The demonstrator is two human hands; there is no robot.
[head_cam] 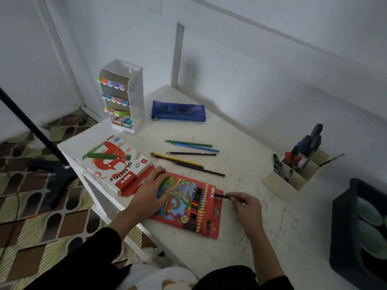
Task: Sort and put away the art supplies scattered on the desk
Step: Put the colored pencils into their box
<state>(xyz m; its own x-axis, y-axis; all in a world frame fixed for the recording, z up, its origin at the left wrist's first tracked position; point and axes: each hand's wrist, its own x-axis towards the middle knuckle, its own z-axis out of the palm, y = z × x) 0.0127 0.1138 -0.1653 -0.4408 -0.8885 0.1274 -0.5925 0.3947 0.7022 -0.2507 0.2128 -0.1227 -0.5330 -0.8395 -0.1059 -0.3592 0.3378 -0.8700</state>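
A red colour pencil box [188,208] lies flat near the front edge of the white desk [240,130]. My left hand [150,191] rests flat on the box's left part, fingers spread. My right hand [245,204] pinches a dark pencil [222,196] whose tip points into the box's right end. Several loose colour pencils [188,155] lie on the desk behind the box: green, blue, yellow and dark ones. An oil pastels box [113,162] with a green marker on top sits to the left.
A white tiered organizer [123,97] with markers and erasers stands at the back left. A blue mesh pencil pouch [178,111] lies beside it. A cream pen holder [297,164] with pens and scissors stands right. A black bin [360,231] sits far right.
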